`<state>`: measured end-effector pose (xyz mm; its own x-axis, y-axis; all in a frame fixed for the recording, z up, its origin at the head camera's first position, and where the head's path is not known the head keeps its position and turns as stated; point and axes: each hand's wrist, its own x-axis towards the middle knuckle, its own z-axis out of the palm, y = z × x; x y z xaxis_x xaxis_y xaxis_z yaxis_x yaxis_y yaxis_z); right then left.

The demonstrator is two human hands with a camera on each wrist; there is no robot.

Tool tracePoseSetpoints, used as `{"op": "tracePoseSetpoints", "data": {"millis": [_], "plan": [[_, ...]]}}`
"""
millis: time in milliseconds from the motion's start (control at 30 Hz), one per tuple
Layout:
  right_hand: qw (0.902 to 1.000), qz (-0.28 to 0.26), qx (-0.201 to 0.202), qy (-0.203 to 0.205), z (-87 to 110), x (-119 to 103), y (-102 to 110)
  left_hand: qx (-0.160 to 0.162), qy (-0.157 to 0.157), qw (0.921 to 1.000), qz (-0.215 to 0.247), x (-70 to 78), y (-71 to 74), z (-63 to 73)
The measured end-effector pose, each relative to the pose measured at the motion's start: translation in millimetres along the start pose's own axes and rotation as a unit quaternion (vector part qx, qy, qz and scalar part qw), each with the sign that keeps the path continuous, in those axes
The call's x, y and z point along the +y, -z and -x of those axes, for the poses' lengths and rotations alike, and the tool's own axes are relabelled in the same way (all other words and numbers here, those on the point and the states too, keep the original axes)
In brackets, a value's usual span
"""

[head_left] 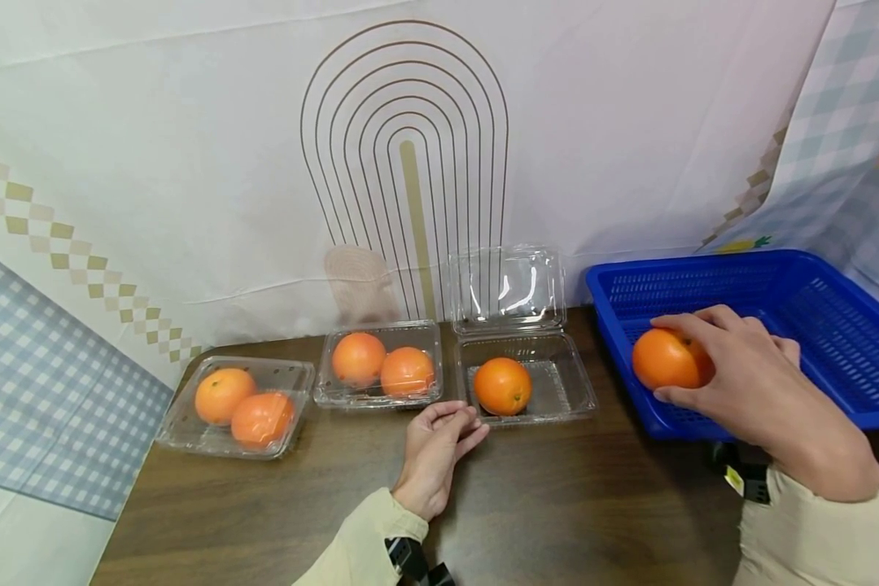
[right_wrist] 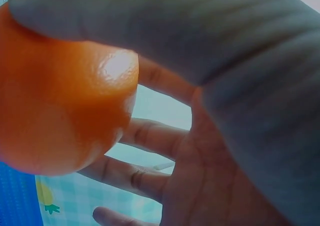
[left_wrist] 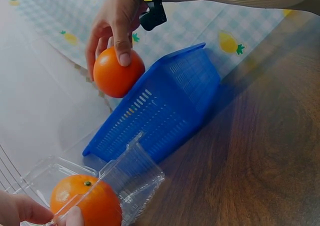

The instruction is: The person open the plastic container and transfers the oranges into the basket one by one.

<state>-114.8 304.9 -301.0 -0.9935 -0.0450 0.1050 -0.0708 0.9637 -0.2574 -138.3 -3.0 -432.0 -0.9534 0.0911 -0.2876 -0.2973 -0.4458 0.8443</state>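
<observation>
Orange (head_left: 670,358) sits pinched between the right hand's (head_left: 750,370) thumb and fingers near the blue basket's (head_left: 626,387) left edge; the left hand (head_left: 435,456) pinches the open box's (head_left: 567,374) front-left corner. I count six oranges (head_left: 502,387), three boxes, one basket.

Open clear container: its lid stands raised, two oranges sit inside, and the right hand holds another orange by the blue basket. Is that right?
Not quite: only one orange sits inside the open clear container, not two, as the head view shows. The rest holds: its lid stands raised, and the right hand holds another orange by the blue basket.
</observation>
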Motion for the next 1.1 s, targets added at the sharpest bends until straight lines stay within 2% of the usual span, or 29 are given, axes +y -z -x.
{"op": "tracePoseSetpoints", "data": {"millis": [1100], "plan": [[0.9989, 0.014, -0.035, -0.029, 7.3, 13, 6, 0.005, 0.005, 1.0, 0.001, 0.6, -0.4, 0.4]]}}
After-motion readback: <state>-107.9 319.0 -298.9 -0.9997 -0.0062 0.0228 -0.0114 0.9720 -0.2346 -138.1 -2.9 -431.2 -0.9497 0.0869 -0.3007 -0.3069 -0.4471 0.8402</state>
